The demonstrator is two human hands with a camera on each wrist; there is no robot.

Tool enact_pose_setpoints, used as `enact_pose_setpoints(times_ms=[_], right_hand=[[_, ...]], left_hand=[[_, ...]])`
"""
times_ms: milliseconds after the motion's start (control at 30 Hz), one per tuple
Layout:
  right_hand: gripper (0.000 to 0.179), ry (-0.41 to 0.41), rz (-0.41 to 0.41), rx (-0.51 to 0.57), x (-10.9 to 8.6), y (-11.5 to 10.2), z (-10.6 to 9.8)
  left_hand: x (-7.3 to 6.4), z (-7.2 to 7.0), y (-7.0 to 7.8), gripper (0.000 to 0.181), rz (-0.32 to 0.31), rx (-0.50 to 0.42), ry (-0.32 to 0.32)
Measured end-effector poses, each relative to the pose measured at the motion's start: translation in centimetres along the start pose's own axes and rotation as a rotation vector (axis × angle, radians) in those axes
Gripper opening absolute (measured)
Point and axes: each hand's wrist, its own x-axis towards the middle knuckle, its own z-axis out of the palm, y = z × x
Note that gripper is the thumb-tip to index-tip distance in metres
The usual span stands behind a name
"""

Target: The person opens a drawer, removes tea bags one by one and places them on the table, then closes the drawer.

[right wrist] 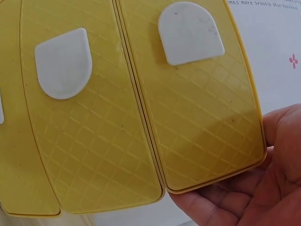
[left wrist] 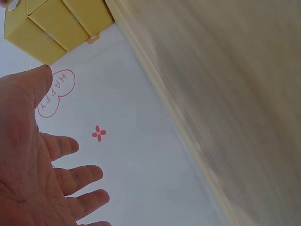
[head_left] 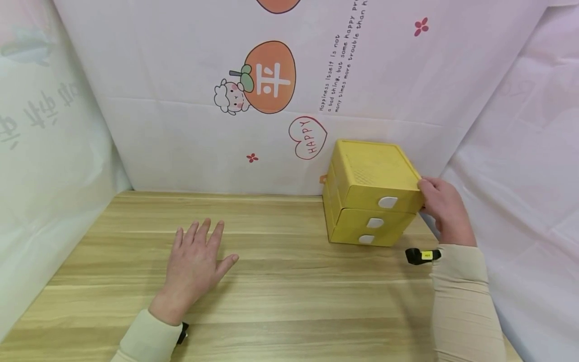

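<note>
A yellow drawer box point(head_left: 368, 201) with three white drawer pulls stands at the back right of the table, its fronts turned toward me. With thumb on the top edge and fingers along the side, my right hand point(head_left: 445, 203) grips its upper right corner. The right wrist view shows the crosshatched drawer fronts point(right wrist: 101, 155) up close, with the fingers partly hidden behind the side. My left hand point(head_left: 192, 261) is spread, palm down, over the table to the left of the box. It holds nothing, and its fingers look straight in the left wrist view.
The wood-grain table point(head_left: 271, 286) ends at a white printed backdrop point(head_left: 181, 146) with cartoon drawings and lettering. White sheets hang along the left and right sides, the right sheet point(head_left: 520, 201) close beside my right hand. An orange tab point(head_left: 323, 179) shows at the box's left side.
</note>
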Motion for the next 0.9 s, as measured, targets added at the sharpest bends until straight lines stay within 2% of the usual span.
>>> enact_pose_setpoints(times_ms=[400,767,900], right_hand=[[0.071,-0.021,-0.008,-0.022,-0.02,-0.11,0.03],[0.063,-0.012,-0.115,-0.005,-0.15,-0.33,0.58],[0.062,-0.015,-0.123,-0.002,-0.19,-0.46,0.89]], left_hand=[[-0.01,0.03,0.1,0.084,0.003,0.004,0.017],[-0.01,0.01,0.15,0.084,0.004,0.01,0.011],[-0.02,0.01,0.17,0.084,0.002,0.008,0.007]])
